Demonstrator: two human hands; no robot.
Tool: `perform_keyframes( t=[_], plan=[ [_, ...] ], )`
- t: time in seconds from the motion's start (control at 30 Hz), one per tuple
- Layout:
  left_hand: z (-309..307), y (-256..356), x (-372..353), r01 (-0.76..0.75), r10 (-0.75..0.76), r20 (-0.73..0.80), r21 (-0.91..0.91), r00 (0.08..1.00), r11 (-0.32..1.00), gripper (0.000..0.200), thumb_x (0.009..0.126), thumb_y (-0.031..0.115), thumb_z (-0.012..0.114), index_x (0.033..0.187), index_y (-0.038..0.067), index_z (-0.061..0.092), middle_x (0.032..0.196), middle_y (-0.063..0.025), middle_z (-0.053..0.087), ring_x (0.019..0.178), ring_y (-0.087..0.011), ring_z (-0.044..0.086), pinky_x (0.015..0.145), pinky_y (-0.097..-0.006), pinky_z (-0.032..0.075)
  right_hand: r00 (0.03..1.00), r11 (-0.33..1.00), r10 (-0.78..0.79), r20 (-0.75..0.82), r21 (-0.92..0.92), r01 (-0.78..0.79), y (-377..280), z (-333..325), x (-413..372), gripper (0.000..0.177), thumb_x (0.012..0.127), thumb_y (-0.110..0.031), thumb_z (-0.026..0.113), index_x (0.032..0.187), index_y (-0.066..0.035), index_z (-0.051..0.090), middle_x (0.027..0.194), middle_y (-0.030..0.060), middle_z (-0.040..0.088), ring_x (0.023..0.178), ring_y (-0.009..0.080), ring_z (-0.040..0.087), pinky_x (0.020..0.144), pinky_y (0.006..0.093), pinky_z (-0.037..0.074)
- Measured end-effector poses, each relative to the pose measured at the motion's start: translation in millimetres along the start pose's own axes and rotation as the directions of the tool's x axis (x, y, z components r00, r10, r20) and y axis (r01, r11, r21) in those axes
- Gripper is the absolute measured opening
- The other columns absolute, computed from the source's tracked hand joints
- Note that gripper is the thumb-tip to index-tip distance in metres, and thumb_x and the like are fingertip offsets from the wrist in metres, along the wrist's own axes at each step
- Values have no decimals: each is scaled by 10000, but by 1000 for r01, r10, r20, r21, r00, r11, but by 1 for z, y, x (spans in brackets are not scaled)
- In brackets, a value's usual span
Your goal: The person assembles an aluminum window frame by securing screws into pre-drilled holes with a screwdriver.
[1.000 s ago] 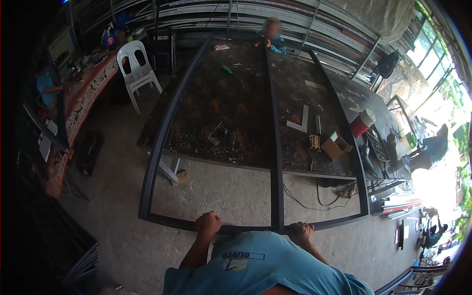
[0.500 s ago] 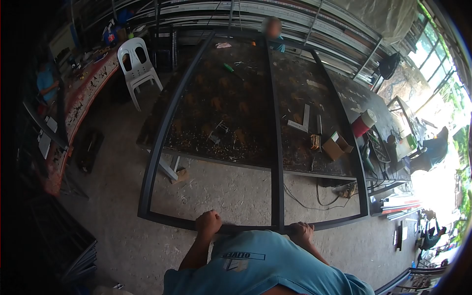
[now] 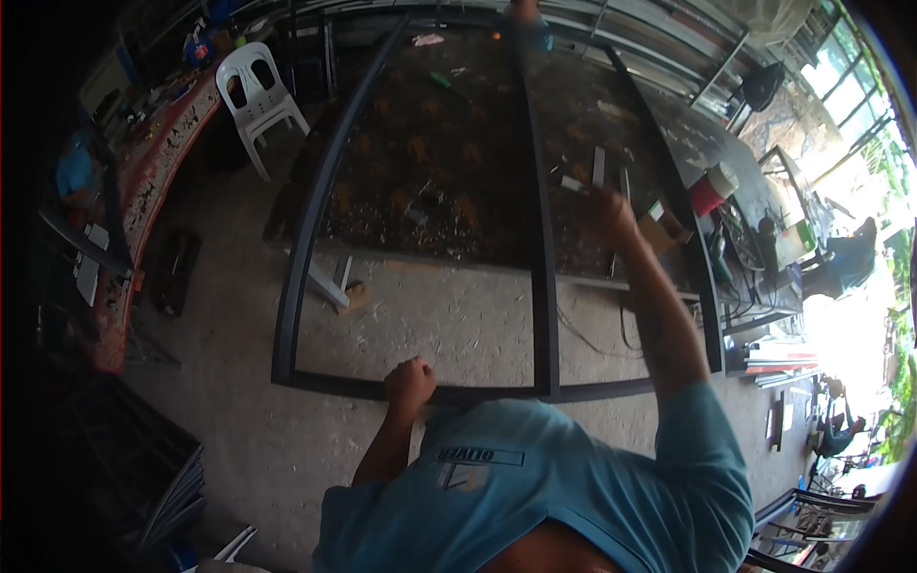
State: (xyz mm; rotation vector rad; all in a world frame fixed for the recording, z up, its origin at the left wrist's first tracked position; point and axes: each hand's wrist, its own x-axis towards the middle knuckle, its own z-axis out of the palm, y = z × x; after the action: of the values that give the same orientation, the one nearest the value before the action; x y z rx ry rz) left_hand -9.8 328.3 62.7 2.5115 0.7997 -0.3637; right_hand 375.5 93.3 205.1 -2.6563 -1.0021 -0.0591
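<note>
A large dark metal frame (image 3: pixel 545 315) with a middle bar lies across the work table (image 3: pixel 458 250), its near end reaching past the table edge towards me. My left hand (image 3: pixel 411 382) is closed around the near bar, left of the middle bar. Over the right-hand opening of the frame my right hand (image 3: pixel 608 220) stretches across the table, its fingers smeared by motion. Just beyond it lies a pale L-shaped metal piece (image 3: pixel 598 167), partly covered by the hand. A small cardboard box (image 3: pixel 659 232) sits to the right of that hand.
On the table lie a green-handled tool (image 3: pixel 439 80) and metal scraps. A red-and-white container (image 3: pixel 708 194) stands on the right. A white plastic chair (image 3: pixel 256 95) and red bench (image 3: pixel 164 181) are at left. A person (image 3: pixel 535 36) is at the far end; others sit left and right.
My right hand has left the near bar and swung forward over the table. My left hand still grips the bar. The view has shifted slightly.
</note>
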Motion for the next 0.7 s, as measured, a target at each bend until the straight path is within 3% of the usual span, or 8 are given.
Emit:
perform_keyframes(
  t=[0.03,0.13,0.3,0.37,0.4,0.5,0.67,0.7],
  plan=[
    [-2,2,-2,7,-7,-12,-23,1000,1000,173,815,217,577,876,83,670,853,-128,678,814,-312,659,711,-418,512,978,972,180,-110,176,-159,-51,-42,9,467,771,-386,652,1139,-102,617,1028,172,653,990,336,622,823,406,511],
    [-7,3,4,-6,-2,-112,-70,994,998,175,820,217,581,881,77,667,851,-131,677,808,-305,660,702,-408,513,963,987,158,-216,42,-152,-38,-34,67,514,742,-403,667,1164,-117,607,1051,171,652,999,333,623,860,414,500],
    [3,-5,6,-30,-5,-243,-139,970,990,171,818,214,589,874,71,664,842,-125,676,789,-296,662,683,-400,513,967,969,245,64,-7,-245,-24,56,59,660,715,-397,669,1290,-126,490,1122,178,623,1091,359,570,926,439,469],
    [2,-6,7,-5,-10,-153,-100,988,995,184,825,254,604,914,105,666,868,-112,678,796,-291,659,699,-408,515,922,941,336,191,-101,-322,-19,99,26,786,687,-388,692,1356,-104,393,1276,219,508,1196,371,493,970,449,439],
    [4,-6,8,-7,-11,-167,-106,986,994,184,825,254,604,914,105,666,868,-112,678,796,-291,659,699,-408,515,872,904,428,236,-90,-419,-33,102,3,870,698,-377,692,1420,-121,280,1343,236,435,1240,380,448,998,438,418],
    [6,-6,7,-37,15,-202,-107,979,994,167,806,227,583,859,88,661,842,-118,675,785,-304,661,692,-419,512,839,876,476,263,-65,-477,-14,164,-44,931,706,-383,689,1452,-130,193,1353,259,413,1243,407,435,1003,452,407],
    [4,-3,12,-12,4,-114,-69,994,998,182,814,240,584,894,98,666,858,-123,680,812,-310,661,710,-422,513,851,807,468,238,276,-522,-17,187,-132,980,714,-379,697,1447,-34,145,1306,283,453,1230,433,434,997,458,402],
    [5,-4,13,-7,2,-115,-47,993,999,191,822,256,590,915,109,668,862,-121,683,822,-311,660,714,-422,514,803,726,472,365,356,-589,-23,178,-150,1024,713,-406,713,1439,14,125,1290,282,473,1223,413,455,1005,430,398]
  ],
)
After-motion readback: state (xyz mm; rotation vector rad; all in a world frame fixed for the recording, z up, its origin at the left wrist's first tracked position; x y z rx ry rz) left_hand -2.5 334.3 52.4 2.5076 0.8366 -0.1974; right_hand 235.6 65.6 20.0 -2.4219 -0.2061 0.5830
